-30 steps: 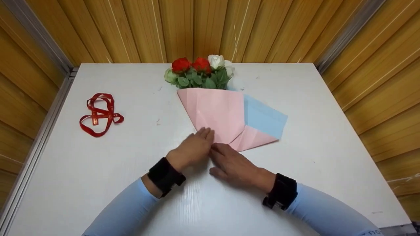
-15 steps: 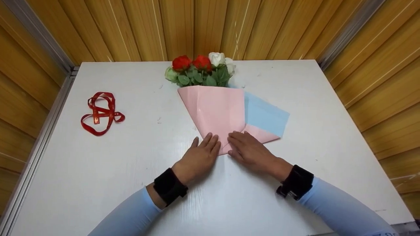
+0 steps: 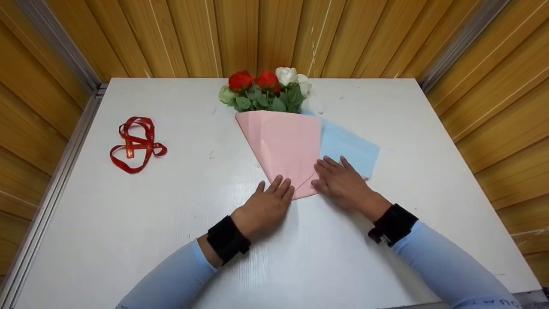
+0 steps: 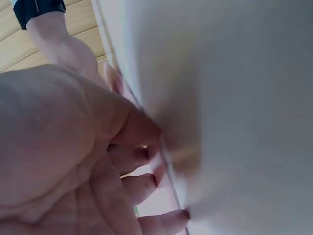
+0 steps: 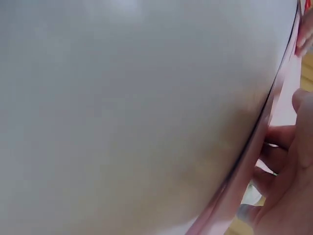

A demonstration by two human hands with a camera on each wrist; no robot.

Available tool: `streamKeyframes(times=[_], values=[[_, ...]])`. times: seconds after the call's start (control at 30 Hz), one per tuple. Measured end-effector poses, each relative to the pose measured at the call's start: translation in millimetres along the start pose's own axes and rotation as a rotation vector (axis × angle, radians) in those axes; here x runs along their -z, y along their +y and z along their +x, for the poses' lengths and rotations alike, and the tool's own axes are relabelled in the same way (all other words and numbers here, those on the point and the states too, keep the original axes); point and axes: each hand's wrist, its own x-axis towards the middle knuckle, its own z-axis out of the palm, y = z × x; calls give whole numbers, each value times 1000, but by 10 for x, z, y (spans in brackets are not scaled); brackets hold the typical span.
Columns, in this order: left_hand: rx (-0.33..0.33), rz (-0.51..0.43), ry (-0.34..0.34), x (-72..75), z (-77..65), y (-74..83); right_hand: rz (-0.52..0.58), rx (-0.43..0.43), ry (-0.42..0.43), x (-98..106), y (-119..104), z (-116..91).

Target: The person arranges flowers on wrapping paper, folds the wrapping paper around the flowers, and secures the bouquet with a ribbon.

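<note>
A bouquet of red roses [image 3: 241,81], white roses [image 3: 286,76] and a pale green bloom lies at the table's back, its stems hidden in wrapping paper [image 3: 287,137] that is pink outside and light blue [image 3: 347,143] inside. The paper's left side is folded across the stems; its right side lies spread, with the bottom edge turned up as a pink strip. My left hand [image 3: 266,208] rests its fingers on the lower tip of the paper. Further right, my right hand [image 3: 345,184] presses with extended fingers on the turned-up strip. In both wrist views the fingertips lie along the folded edge [image 5: 266,117].
A red ribbon [image 3: 148,143] with gold print lies loosely looped on the left of the white table [image 3: 206,120]. Wooden-panelled walls [image 3: 274,38] stand behind the table and at both sides.
My right hand has slid right and away from me along the paper's bottom fold, leaving the lower tip. My left hand has flattened and stayed near that tip.
</note>
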Motion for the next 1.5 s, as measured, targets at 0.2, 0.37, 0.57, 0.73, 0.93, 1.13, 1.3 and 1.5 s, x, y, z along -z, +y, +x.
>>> streamKeyframes(times=[0.2,0.37,0.57,0.73,0.93,1.13,1.3,1.5], values=[[-37,50,53,-39,-58,40,-67,42,34,-52,-152,-25],[-47,18,73,-40,-71,60,-235,190,140,-133,-482,-355],[-34,5,80,45,-72,36,-229,223,99,-202,-686,-633],[-15,-28,87,85,-51,-7,-187,141,94,-130,-528,-627],[-21,-60,106,46,-21,14,-138,154,118,-120,-510,-583],[-19,-77,89,-17,-31,59,-187,170,108,-183,-567,-579],[-14,-81,87,-37,-36,49,-171,85,93,-163,-279,-726],[-30,-83,128,-46,-44,30,-113,-73,121,-85,266,-944]])
